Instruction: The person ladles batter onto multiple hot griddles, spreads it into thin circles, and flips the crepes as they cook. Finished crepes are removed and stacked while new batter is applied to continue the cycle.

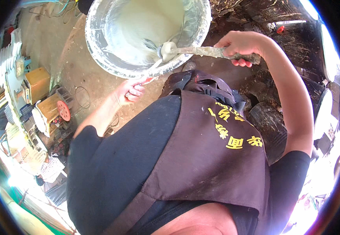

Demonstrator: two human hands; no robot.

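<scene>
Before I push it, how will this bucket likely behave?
The bucket is probably heavy, since a wide pool of pale liquid lies inside. That may slosh under a sudden shove, with no lid covering it. The rim could feel slippery, as whitish smears coat it.

Yellow characters (235,143), large, on a brown apron (213,172)

Head-worn fisheye view, facing down, close above
</scene>
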